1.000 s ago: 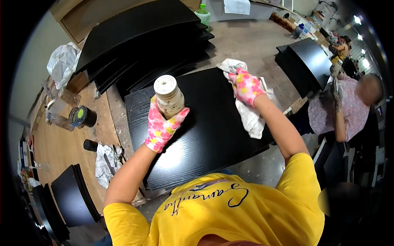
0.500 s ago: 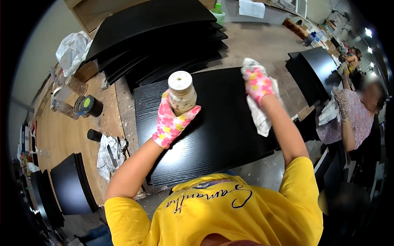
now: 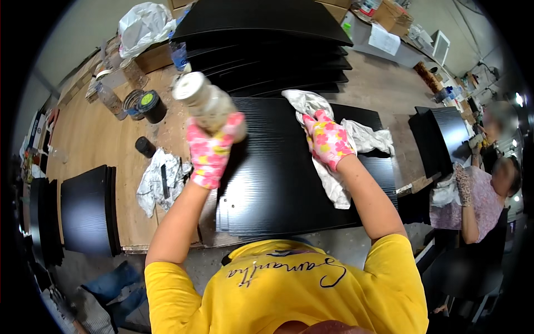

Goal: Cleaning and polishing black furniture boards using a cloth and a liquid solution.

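Note:
My left hand, in a pink and yellow flowered glove, is closed around a clear jar with a white lid. The jar tilts to the left, slightly blurred, above the left edge of a black wood-grain panel. Pale contents show through its wall. On the panel, my right hand, gloved alike, grips a crumpled white cloth and presses it to the surface. Folds of the cloth spread out on both sides of that hand. Small pale round spots show near the panel's front left corner.
A tall stack of black panels stands behind. More panels are stacked at left and right. Left on the wooden table are a dark jar, a small black cylinder and a stained cloth. Co-workers are at right.
The jar has moved left with my left hand and tilted, from over the panel to its left edge. My right hand and cloth have shifted toward the panel's middle. The view has turned left.

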The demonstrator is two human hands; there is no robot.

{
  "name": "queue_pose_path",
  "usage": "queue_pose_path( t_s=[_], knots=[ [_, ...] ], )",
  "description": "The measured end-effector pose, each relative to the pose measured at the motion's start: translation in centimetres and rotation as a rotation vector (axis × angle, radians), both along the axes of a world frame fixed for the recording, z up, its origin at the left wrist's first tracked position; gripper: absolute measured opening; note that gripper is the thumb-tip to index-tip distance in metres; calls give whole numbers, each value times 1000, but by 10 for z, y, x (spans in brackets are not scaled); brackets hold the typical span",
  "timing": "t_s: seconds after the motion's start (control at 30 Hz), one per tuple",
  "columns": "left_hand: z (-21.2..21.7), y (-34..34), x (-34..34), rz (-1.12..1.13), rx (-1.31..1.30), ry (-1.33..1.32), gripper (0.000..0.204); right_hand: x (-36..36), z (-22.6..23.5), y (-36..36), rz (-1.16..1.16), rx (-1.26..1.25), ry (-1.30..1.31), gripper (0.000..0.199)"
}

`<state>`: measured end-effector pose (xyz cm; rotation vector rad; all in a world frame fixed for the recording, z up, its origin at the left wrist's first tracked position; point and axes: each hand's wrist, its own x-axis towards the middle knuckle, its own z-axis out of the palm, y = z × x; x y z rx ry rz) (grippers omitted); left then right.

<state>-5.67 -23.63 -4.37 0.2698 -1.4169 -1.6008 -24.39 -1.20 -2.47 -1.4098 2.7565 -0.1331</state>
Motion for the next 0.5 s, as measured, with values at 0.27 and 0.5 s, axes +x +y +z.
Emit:
queue_pose_path(
  t_s=[0.27, 0.5],
  knots=[
    [-78, -127, 60, 438, -35, -371, 77, -12, 29, -52, -374, 162, 237, 40],
    [-138, -158, 47, 400, -47, -503, 89, 100, -55, -123, 526, -227, -96, 36]
  ],
)
